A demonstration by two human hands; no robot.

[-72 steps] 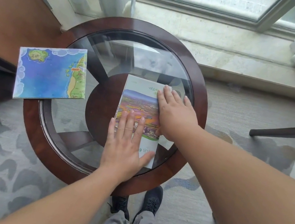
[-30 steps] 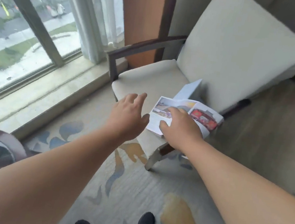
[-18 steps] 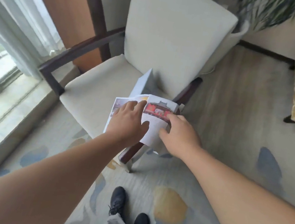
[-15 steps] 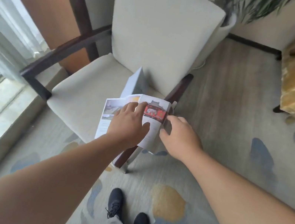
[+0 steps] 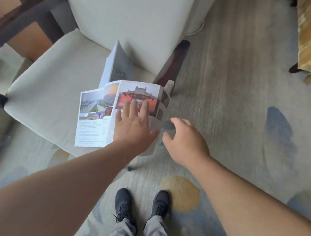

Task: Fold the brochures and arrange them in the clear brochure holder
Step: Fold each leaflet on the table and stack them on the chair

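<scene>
The cream chair (image 5: 53, 84) serves as the work surface. An unfolded brochure (image 5: 94, 111) lies at the front right corner of its seat, with its right panel curling up past the edge. A second sheet (image 5: 114, 63) stands propped against the chair back just behind it. The left hand (image 5: 134, 128) presses flat on the middle panel, fingers straight, gripping nothing. The right hand (image 5: 185, 143) hovers just beside the raised panel, fingers loosely curled, its grip empty. A fold seems about to begin. Next the right hand would need to take that panel and lay it over, edges aligned.
</scene>
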